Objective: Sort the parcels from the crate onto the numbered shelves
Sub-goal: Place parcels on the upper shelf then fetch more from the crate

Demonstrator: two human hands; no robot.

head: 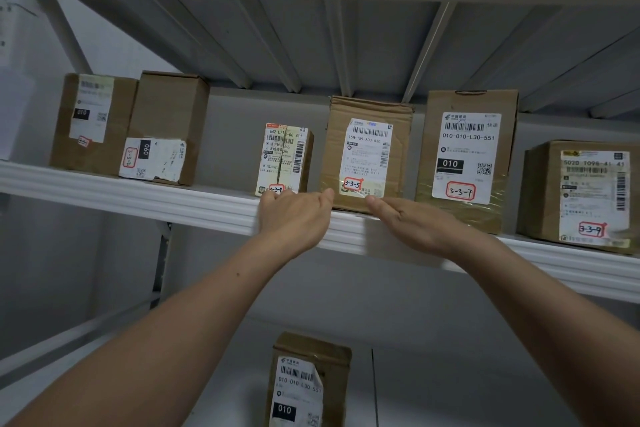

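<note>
Both the left hand (pixel 294 218) and right hand (pixel 412 224) are flanking mid-frame parcel 3-3-5 (pixel 367 149), fingers (pixel 381 206) straight, holding nothing; carton is looking stiff, probably light, side-grippable.

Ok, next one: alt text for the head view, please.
The left hand and right hand reach up, open, to the lower corners of the 3-3-5 parcel on a white shelf. Five more labelled parcels stand along it; another parcel stands on the shelf below.
</note>
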